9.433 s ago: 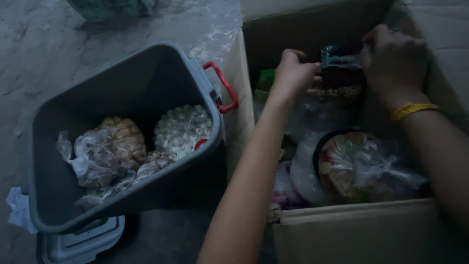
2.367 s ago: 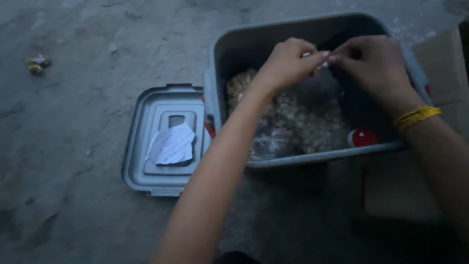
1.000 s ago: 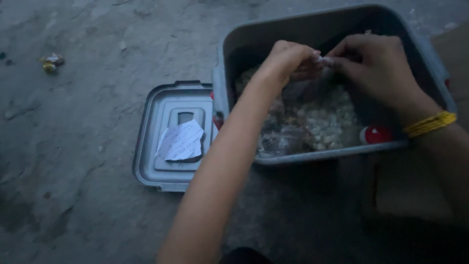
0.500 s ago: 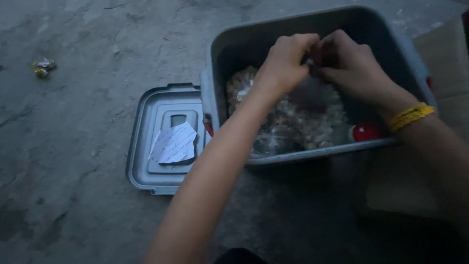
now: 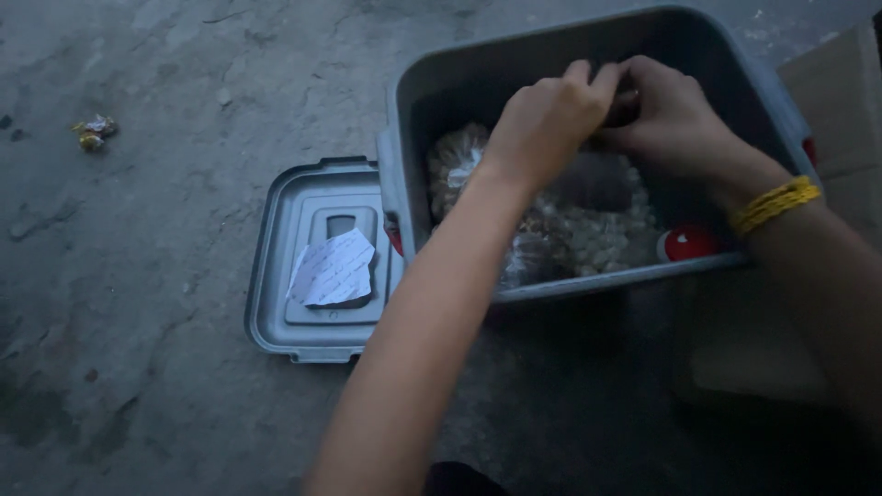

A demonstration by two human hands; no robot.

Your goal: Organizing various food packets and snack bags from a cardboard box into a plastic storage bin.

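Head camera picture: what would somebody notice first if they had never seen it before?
First, the two hands meeting over the grey plastic bin at upper right: the left hand and right hand pinch something dark together above clear bags of pale food. Next, the yellow wristband on the right wrist. Then the grey lid on the concrete left of the bin, with a white paper on it.
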